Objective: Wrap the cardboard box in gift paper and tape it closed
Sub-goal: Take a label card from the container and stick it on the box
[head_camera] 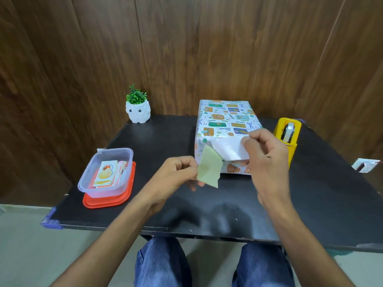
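While your left hand (176, 175) pinches a pale green slip (209, 168) (tape or backing, hard to tell), the wrapped box (226, 119) lies at one o'clock from it, long axis running twelve to six, unfinished end toward you. Your right hand (267, 154) is nearer, fingers gripping the white flap (230, 148) there; the tape dispenser (287, 133) sits at three o'clock of the box.

The person wears blue denim jeans (163, 264) — mid-wash, rumpled into soft creases over both knees, darker along the folds. The left forearm (124, 222) and right forearm (294, 235) are bare to the wrists — the left hand (176, 172) and right hand (267, 156) too.
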